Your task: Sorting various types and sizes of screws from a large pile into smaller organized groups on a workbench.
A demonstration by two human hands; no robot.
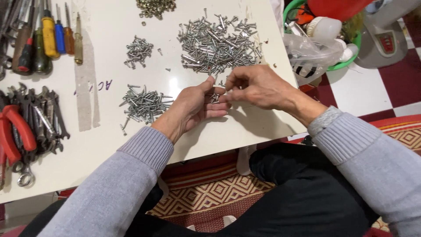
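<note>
Screwdrivers (48, 37) left of screw pile (217, 44)

Bright, even indoor light from above. Soft glare patch on white table (175, 83) just left of left hand (193, 107). Soft shadows under both hands, darker below right hand (258, 87). Sharp mid-frame; slight wide-angle stretch and softness at near sleeves and edges.
</note>
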